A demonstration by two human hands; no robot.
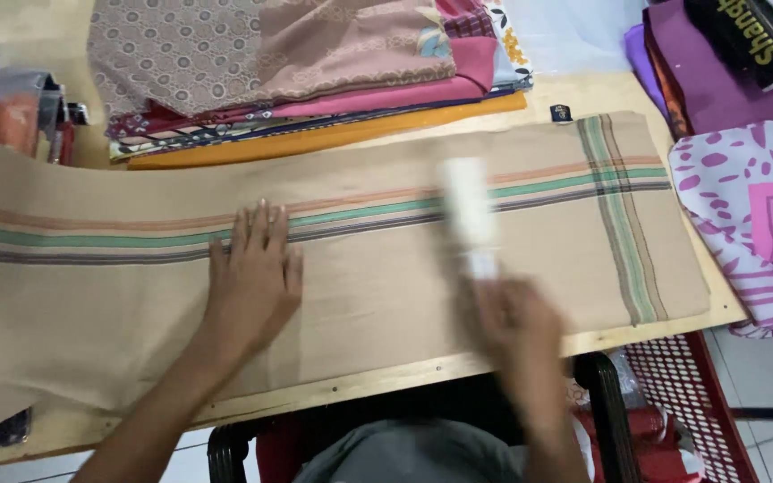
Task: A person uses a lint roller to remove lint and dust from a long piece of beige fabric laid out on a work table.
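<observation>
Flat, left hand [252, 277] on beige cloth [386, 268], right hand [516, 322] gripping white tool [469, 210]

Even soft daylight; right hand [516, 317] motion-blurred; faint shadows.

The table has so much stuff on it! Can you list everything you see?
striped cloth: one, tan with green and brown stripes, spread flat across the table.
white tool: one, blurred, on the cloth.
folded fabrics: one stack, pink, brown, orange, at the table's far edge.
purple fabrics: several, at the right.
table: one, light wood.
red mesh basket: one, lower right.
left hand: flat on the cloth.
right hand: gripping the white tool.
</observation>
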